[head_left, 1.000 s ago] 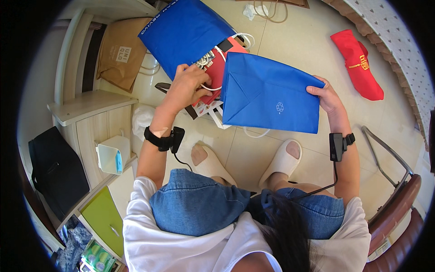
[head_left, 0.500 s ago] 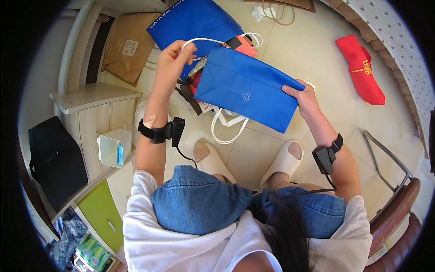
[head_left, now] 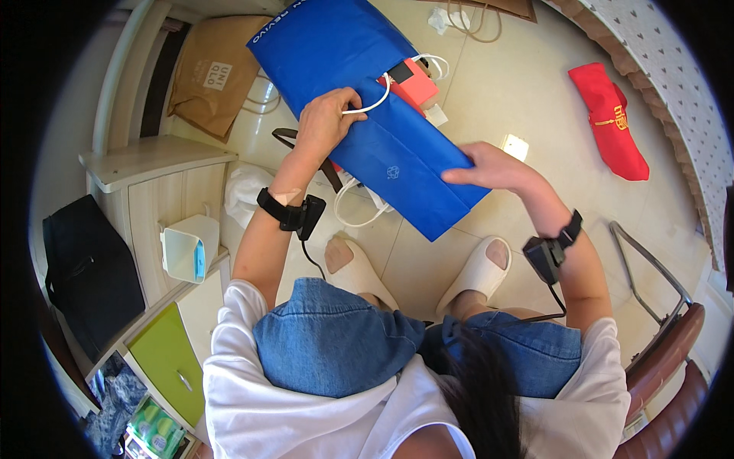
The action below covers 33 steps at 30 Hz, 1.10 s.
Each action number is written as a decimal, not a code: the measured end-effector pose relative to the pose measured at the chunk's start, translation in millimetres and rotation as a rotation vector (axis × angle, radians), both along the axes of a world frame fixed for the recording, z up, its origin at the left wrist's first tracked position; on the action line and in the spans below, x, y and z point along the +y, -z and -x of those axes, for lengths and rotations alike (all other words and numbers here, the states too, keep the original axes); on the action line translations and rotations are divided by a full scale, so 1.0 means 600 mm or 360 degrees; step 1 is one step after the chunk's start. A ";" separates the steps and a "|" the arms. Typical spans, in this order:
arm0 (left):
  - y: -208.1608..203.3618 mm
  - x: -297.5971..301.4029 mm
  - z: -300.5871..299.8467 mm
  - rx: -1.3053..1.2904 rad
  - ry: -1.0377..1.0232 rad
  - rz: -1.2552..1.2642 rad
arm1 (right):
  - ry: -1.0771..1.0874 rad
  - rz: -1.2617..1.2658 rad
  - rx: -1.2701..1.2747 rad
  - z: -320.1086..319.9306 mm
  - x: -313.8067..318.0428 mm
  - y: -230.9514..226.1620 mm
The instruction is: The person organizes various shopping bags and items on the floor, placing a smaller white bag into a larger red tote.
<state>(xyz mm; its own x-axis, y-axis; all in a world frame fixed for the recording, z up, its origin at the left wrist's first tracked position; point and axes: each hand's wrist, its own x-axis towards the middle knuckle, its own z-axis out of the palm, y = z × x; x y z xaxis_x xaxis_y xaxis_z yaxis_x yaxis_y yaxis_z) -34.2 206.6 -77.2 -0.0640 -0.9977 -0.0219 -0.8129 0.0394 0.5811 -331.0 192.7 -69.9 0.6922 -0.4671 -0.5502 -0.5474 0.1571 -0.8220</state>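
Observation:
A blue paper bag lies slantwise in front of me above the floor tiles. My left hand is closed at its upper left end, with the white cord handle pinched in the fingers. At the lower right end my right hand grips the bag, thumb on top and the other fingers hidden. A larger blue bag lies right behind it. Between the two sticks out a coral-red box with a black patch. Another white handle loops out from under the near bag.
Beyond on the left leans a brown paper bag. A red cloth pouch lies on the floor at right. Close at left stand a wooden cabinet and a small white bin. A brown chair is at lower right.
The near blue bag has swung down at its right end and pressed closer to the larger bag. My left hand has moved right and nearer, bringing the handle along. My right hand has shifted slightly left.

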 end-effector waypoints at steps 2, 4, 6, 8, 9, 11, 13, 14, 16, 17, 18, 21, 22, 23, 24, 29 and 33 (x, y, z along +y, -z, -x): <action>0.004 -0.006 0.004 0.0020 0.0028 0.0019 | 0.0103 0.0296 0.0156 -0.055 -0.011 0.015; 0.002 -0.008 0.006 0.0119 0.0025 0.0021 | 0.0200 0.0582 0.0304 -0.087 -0.006 0.018; -0.012 -0.009 -0.004 0.0227 -0.0017 -0.0096 | 0.0499 0.0835 0.0275 -0.099 0.008 0.003; -0.027 -0.008 -0.021 0.0338 -0.0069 -0.0206 | 0.0479 0.0793 0.0300 -0.097 0.023 -0.014; -0.029 -0.006 -0.031 0.0623 -0.0116 -0.0180 | 0.0463 0.0754 0.0331 -0.095 0.028 -0.021; -0.052 -0.007 -0.040 0.1100 -0.0202 -0.0238 | 0.0449 0.0794 0.0299 -0.082 0.031 -0.031; -0.088 -0.007 -0.034 0.1161 -0.0185 -0.0215 | 0.0437 0.0831 0.0274 -0.077 0.030 -0.045; -0.098 -0.005 -0.032 0.1215 -0.0173 -0.0190 | 0.0322 0.0894 0.0251 -0.079 0.028 -0.055; -0.103 -0.003 -0.014 0.1158 -0.0159 -0.0160 | 0.0207 0.0959 0.0229 -0.084 0.024 -0.065; -0.106 -0.003 -0.006 0.1073 -0.0104 -0.0155 | 0.0136 0.1025 0.0243 -0.088 0.017 -0.065; -0.110 -0.003 0.001 0.0987 -0.0050 -0.0150 | 0.0063 0.1090 0.0257 -0.093 0.009 -0.065; -0.115 0.003 0.013 0.0839 0.0034 -0.0082 | 0.0052 0.1136 0.0377 -0.105 -0.008 -0.060; -0.117 0.006 0.014 0.0716 0.0086 -0.0032 | 0.0047 0.1136 0.0372 -0.111 -0.009 -0.065; -0.123 0.012 0.020 0.0514 0.0116 0.0002 | 0.0023 0.1130 0.0440 -0.118 -0.011 -0.073; -0.126 0.014 0.027 0.0325 0.0167 -0.0024 | -0.0003 0.1124 0.0509 -0.122 -0.013 -0.077; -0.071 0.042 0.051 -0.0200 0.0452 0.0407 | 0.0112 0.1047 0.0193 -0.122 -0.014 -0.063; -0.089 0.023 0.039 0.0170 0.0144 0.0373 | 0.0337 0.0773 -0.0190 -0.114 -0.016 -0.039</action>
